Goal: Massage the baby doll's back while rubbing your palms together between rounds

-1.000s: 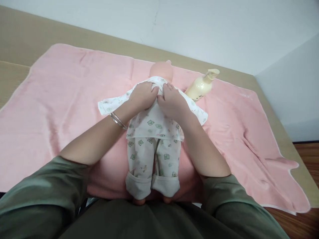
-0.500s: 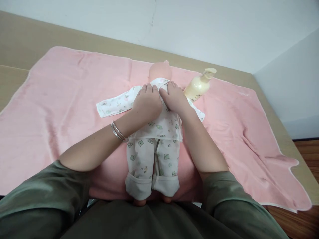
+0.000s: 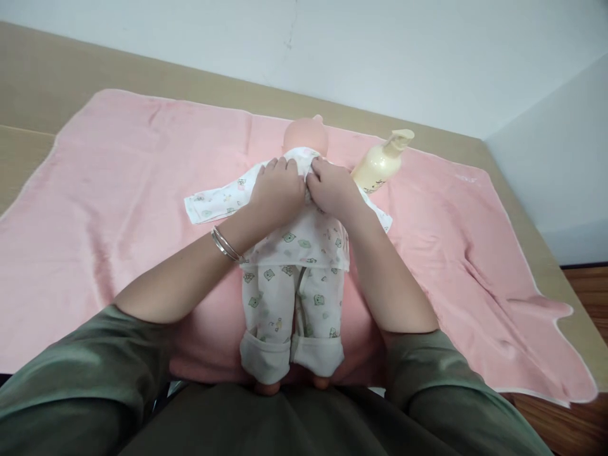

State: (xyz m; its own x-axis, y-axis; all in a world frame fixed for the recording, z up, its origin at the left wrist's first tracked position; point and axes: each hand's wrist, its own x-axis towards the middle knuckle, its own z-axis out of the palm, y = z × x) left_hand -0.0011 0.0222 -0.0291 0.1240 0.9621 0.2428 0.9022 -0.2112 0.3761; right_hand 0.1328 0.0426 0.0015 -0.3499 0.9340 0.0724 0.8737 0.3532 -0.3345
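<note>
Dressed doll (image 3: 304,247) on the blanket (image 3: 152,152), bottle (image 3: 379,166) to its right, wall (image 3: 380,57) behind the table (image 3: 42,69).

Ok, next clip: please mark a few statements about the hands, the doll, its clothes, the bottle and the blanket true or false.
1. The left hand and right hand are both on the doll's shirt. True.
2. The bottle is on the right hand's side of the doll. True.
3. The blanket under the doll is green. False: it is pink.
4. The trouser cuffs are turned down flat. False: both are turned up.
5. The shirt has a printed pattern. True.
</note>
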